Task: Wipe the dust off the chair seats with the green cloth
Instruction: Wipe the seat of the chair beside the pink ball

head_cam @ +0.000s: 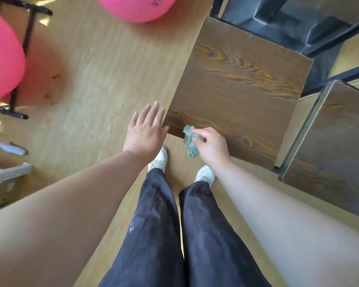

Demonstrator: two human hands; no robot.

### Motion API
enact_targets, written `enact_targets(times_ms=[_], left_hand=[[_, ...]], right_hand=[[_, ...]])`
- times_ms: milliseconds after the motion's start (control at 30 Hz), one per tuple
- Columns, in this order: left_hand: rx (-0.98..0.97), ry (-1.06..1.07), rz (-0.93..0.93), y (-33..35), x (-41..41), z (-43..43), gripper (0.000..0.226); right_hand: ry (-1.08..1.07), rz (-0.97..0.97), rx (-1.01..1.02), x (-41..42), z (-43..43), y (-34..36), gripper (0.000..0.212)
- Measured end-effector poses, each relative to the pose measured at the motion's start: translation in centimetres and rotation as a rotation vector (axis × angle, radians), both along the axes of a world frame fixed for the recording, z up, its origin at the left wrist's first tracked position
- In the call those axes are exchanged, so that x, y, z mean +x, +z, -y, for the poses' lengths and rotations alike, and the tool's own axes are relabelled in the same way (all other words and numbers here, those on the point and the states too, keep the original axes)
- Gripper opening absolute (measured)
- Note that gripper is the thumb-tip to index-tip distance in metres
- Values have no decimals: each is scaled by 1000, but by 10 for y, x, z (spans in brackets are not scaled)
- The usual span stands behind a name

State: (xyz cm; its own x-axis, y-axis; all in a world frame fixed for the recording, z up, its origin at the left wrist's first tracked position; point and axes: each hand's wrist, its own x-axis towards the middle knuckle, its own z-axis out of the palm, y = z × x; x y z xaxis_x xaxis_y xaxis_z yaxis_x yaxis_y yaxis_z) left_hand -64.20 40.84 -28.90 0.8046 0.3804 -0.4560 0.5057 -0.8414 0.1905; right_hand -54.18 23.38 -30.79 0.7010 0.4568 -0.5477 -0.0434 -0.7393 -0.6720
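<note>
A dark brown wooden chair seat (240, 83) with orange grain stands in front of me, right of centre. My right hand (211, 147) grips a crumpled green cloth (190, 139) at the seat's near left corner. My left hand (146, 129) hovers flat, fingers spread, just left of that corner over the floor, holding nothing. A second dark wooden seat (338, 141) stands at the right edge.
Two pink exercise balls (137, 7) (2, 56) rest on the light wood floor at the top and left, beside a black metal frame (28, 27). A white bottle (11, 149) and a box (4, 183) lie at left. My legs and white shoes are below.
</note>
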Motion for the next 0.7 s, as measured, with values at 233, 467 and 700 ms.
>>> enact_targets(times_ms=[233, 467, 700], left_hand=[[-51, -85, 122, 17, 65, 49, 56], [-59, -170, 111, 9, 109, 82, 56], [-47, -236, 82, -5, 124, 101, 56]], right_hand=[[-392, 42, -6, 98, 52, 9, 30], [-571, -67, 79, 129, 86, 0, 43], [-260, 136, -30, 123, 107, -12, 52]])
